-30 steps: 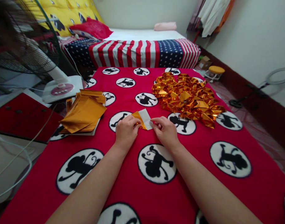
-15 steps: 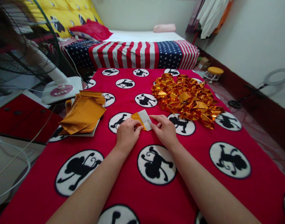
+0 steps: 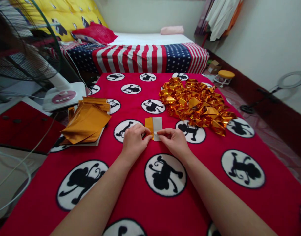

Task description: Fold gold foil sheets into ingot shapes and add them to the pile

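The small gold-and-white rectangular foil paper (image 3: 158, 124) lies on the red cloth printed with white circles and black monkey figures (image 3: 130, 200), between the person's 2 hands. The left hand (image 3: 136, 137) pinches the paper's near left part between thumb and fingertips; the right hand (image 3: 174, 141) pinches its near right edge. Light, even pressure with the edges kept parallel seems best, since thin foil likely keeps every stray wrinkle and the soft cloth probably gives. Left of the paper sits a loose stack of flat gold foil sheets (image 3: 87, 123); beyond the paper to its right spreads a heap of shiny folded orange-gold foil pieces (image 3: 196, 103), which a straying right hand could crush. Farther left of the paper stands a white fan with a pink control panel (image 3: 64, 96); any draught could lift the paper.
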Available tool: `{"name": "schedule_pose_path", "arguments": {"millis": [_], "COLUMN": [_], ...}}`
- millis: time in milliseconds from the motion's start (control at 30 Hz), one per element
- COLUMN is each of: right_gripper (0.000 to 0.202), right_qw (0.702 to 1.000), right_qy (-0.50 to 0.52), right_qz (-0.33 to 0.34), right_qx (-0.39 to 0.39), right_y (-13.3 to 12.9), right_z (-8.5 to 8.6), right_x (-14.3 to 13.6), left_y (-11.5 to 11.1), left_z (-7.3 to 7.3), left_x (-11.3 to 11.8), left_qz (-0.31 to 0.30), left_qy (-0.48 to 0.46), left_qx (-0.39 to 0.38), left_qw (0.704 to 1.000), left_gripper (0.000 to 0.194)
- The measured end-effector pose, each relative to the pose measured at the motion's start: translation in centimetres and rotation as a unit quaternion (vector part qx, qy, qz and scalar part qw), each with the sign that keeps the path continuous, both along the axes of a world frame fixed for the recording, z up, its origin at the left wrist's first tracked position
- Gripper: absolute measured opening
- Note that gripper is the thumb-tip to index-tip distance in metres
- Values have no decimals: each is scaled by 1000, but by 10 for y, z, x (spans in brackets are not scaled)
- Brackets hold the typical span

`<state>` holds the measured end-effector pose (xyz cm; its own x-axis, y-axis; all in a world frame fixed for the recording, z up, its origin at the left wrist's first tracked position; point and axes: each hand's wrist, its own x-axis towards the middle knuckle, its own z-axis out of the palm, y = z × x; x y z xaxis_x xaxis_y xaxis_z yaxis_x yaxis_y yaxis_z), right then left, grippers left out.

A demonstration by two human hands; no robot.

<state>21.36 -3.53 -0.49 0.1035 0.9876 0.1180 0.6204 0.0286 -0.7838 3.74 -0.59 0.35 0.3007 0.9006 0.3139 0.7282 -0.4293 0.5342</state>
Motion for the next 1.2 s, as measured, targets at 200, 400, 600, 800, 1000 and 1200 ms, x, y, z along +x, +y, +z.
{"name": "schedule_pose_path", "arguments": {"millis": [200, 400, 600, 800, 1000, 1200], "right_gripper": [27, 31, 19, 14, 12, 7], "right_qw": [1000, 993, 958, 948, 947, 979], "right_qy": [10, -33, -171, -168, -161, -71], "right_qz": [17, 83, 98, 182, 207, 138], "right_qx": [8, 71, 209, 201, 187, 132], "right_y": [-13, -11, -8, -1, 1, 8], "right_z": [2, 7, 14, 8, 6, 1], "right_x": [0, 8, 13, 17, 18, 10], "left_y": [-1, -4, -5, -5, -5, -5], "left_z": [-1, -4, -5, -5, -6, -6], "left_x": [-3, -1, -1, -1, -1, 0], "left_qz": [-28, -36, -38, -46, -46, -41], "left_qy": [-22, -40, -61, -65, -69, -81], "left_qx": [-2, -10, -13, -11, -17, -25], "left_qw": [999, 999, 997, 997, 996, 996], "left_gripper": [4, 3, 4, 2, 2, 3]}}
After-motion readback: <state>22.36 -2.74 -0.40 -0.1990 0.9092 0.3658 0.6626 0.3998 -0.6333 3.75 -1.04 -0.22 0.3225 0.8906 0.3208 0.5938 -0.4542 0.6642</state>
